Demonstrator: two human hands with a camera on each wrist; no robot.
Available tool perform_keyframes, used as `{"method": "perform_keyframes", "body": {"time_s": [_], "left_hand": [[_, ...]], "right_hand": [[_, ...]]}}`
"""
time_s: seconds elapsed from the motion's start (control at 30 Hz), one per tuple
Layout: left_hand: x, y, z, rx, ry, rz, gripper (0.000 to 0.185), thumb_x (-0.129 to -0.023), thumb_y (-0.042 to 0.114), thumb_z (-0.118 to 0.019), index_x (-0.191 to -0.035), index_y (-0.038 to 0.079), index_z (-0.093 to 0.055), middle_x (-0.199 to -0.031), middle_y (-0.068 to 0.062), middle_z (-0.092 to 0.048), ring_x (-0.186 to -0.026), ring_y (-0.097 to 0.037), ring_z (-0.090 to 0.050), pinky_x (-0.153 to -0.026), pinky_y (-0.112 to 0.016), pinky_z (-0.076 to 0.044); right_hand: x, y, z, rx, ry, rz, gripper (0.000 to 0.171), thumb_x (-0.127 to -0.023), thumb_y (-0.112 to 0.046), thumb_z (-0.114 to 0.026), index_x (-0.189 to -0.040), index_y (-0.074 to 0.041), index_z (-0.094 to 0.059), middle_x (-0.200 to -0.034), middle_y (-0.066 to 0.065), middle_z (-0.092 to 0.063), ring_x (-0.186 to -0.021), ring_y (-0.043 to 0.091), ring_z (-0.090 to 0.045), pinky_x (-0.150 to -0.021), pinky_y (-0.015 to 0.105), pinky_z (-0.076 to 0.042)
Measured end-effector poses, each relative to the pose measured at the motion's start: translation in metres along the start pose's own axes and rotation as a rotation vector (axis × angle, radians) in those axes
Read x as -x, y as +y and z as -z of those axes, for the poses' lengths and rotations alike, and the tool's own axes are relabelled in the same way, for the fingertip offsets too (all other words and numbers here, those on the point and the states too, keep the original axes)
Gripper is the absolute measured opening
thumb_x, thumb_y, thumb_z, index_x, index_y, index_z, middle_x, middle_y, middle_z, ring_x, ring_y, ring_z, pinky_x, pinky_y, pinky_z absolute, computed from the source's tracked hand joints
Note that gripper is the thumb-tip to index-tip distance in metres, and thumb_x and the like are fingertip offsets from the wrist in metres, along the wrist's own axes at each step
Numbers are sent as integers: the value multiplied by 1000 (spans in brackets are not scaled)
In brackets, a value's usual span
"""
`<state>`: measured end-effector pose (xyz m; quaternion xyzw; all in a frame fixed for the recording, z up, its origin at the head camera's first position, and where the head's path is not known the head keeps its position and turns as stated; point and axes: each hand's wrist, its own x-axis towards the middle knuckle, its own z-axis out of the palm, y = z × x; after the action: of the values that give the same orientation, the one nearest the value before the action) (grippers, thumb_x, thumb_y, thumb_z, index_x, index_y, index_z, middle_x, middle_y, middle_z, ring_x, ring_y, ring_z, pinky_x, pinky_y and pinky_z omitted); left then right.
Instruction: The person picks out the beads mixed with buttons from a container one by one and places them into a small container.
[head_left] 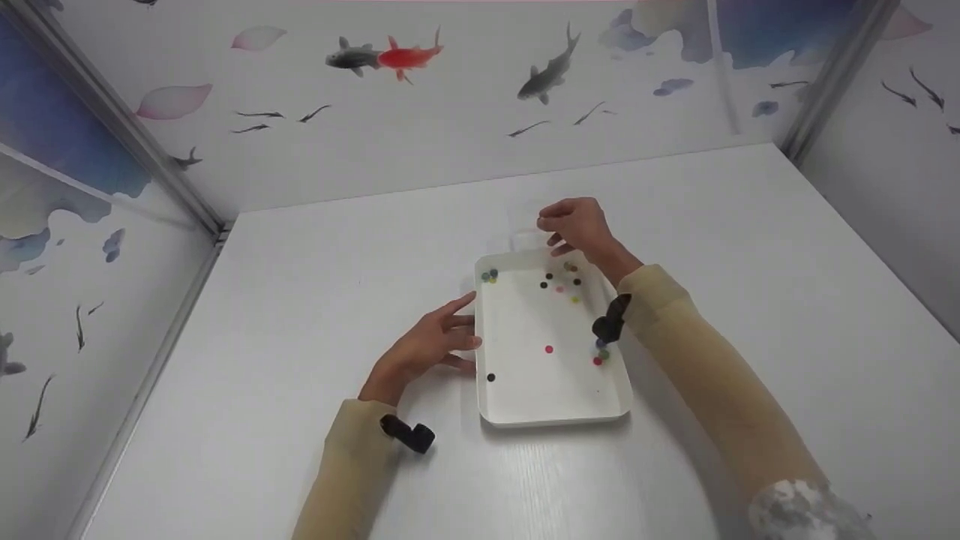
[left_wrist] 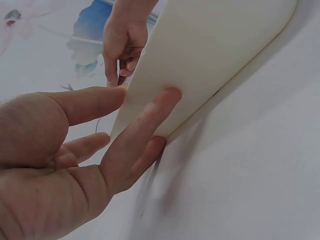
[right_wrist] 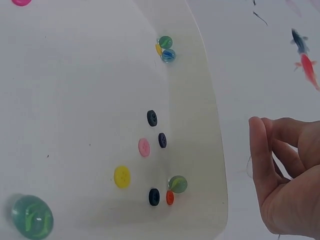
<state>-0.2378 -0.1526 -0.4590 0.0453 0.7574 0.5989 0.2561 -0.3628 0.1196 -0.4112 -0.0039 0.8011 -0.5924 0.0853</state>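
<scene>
A white tray [head_left: 525,414] holds several buttons and glass marbles. Against its left wall lie the outstretched fingers of my left hand [head_left: 427,341]; in the left wrist view the fingertips [left_wrist: 172,95] touch the outer side. Beyond the far rim, my right hand [head_left: 581,225] hovers over a clear container [head_left: 529,240], thumb and forefinger tips pressed together. The right wrist view shows nothing between them; I cannot tell whether something small is hidden there. Nearest this hand in the tray are a green marble [right_wrist: 178,184], an orange-red button [right_wrist: 170,197] and a black button [right_wrist: 154,197].
A yellow button [right_wrist: 122,177] and a pink button [right_wrist: 144,147] lie toward the tray's far end. A blue marble [right_wrist: 168,55] sits in the far left corner. The white table [head_left: 300,300] is bounded by printed panels [head_left: 450,120] at the back and sides.
</scene>
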Motion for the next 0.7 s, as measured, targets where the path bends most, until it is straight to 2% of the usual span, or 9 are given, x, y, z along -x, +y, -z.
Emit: {"method": "perform_keyframes", "body": {"time_s": [0.3,0.57,0.7], "left_hand": [[1,-1,0,9,-4,0,86,-90,9,-73,-159,30,-27,-152,-16,-48,-121,-30,-65,-82,-40,-63],[-1,-2,2,11,-10,-7,85,-90,7,-72,-159,31,-29,-151,-16,-49,-120,-30,-65,-81,-39,-63],[0,-1,2,17,-10,-5,85,-90,6,-72,-159,29,-28,-152,-17,-48,-120,-30,-65,-81,-39,-63]], "right_hand": [[0,2,-1,-13,17,-15,35,-98,-14,-64,-129,1,-63,-118,14,-67,-65,8,-63,-61,23,-60],[4,2,-5,-38,29,12,29,-98,-14,-64,-124,-1,-67,-106,8,-67,-63,9,-62,-58,22,-59],[6,1,-9,-36,10,22,28,-98,-15,-64,-123,-2,-67,-109,9,-67,-65,9,-62,-59,22,-59]]}}
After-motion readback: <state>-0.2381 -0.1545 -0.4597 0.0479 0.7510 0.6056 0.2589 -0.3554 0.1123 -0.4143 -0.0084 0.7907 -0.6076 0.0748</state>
